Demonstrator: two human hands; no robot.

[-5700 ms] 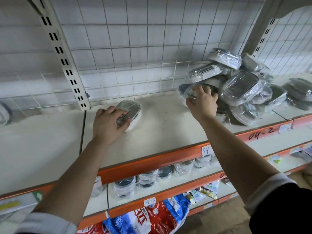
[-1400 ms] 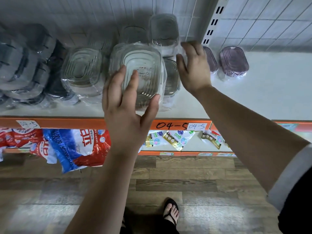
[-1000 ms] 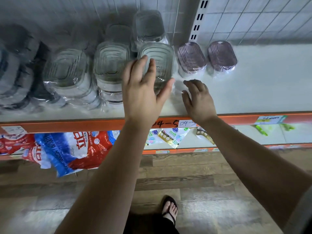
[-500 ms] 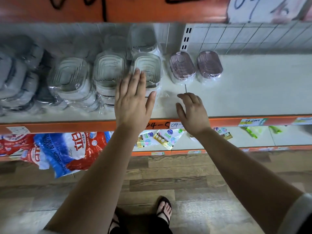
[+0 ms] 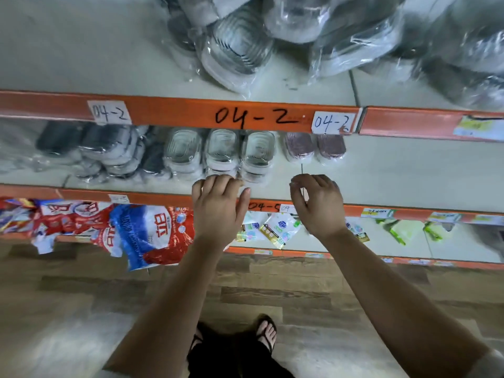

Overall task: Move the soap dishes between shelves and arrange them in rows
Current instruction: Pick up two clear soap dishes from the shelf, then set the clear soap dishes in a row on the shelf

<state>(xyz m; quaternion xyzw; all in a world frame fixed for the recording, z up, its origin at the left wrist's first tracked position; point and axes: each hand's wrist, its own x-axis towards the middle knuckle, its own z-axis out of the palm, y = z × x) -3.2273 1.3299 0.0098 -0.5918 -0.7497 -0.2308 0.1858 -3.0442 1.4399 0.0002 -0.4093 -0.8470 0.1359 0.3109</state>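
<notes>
On the middle shelf (image 5: 395, 175) stands a row of clear wrapped soap dishes (image 5: 222, 151), dark grey ones (image 5: 109, 145) to their left and two pink ones (image 5: 313, 147) to their right. My left hand (image 5: 216, 208) hovers empty at the shelf's front edge, fingers loosely bent, just below the clear dishes. My right hand (image 5: 317, 203) is beside it, fingers loosely curled, holding nothing. On the upper shelf (image 5: 81, 55) lies a heap of wrapped soap dishes (image 5: 313, 31).
Orange shelf edges carry the labels 04-2 (image 5: 255, 117) and 04-5 (image 5: 263, 206). Red and blue bags (image 5: 141, 233) hang out of the bottom shelf at the left, small packets (image 5: 275, 227) in the middle. Wooden floor and my sandalled feet (image 5: 266, 332) are below.
Since 1.4 s ago my left hand set the clear dish down in the row and let go. Both hands drew back to the shelf edge, and the view rose to show the upper shelf.
</notes>
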